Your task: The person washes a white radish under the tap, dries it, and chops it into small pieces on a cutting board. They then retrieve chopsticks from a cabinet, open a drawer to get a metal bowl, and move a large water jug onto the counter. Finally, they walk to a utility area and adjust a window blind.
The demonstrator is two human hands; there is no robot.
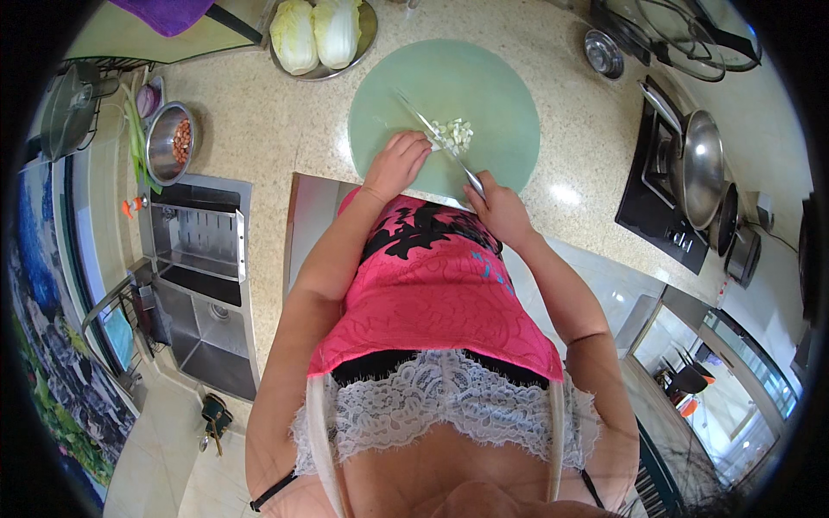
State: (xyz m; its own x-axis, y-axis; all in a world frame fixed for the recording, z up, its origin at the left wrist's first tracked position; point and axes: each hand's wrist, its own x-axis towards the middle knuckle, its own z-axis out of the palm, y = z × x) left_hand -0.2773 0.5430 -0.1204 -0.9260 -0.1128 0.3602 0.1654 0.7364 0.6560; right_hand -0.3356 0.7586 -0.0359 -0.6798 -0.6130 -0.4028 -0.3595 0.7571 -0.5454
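Note:
A round green cutting board (499,97) lies on the stone counter in front of me. My right hand (502,207) is closed around the handle of a kitchen knife (421,118), whose blade slants up and left across the board. Chopped white pieces (458,134), perhaps garlic or onion, lie in a small pile at the right side of the blade. My left hand (400,162) rests on the board left of the blade, its fingers bent over a whitish piece (435,146) that is mostly hidden. Its grip on that piece cannot be made out.
Two napa cabbages (316,35) lie on a metal plate (370,39) beyond the board. A steel bowl of peanuts (170,144), green onions (135,123) and a red onion (147,100) stand left, above the sink (214,317). At right, a steel wok (701,162) sits on the stove (647,207).

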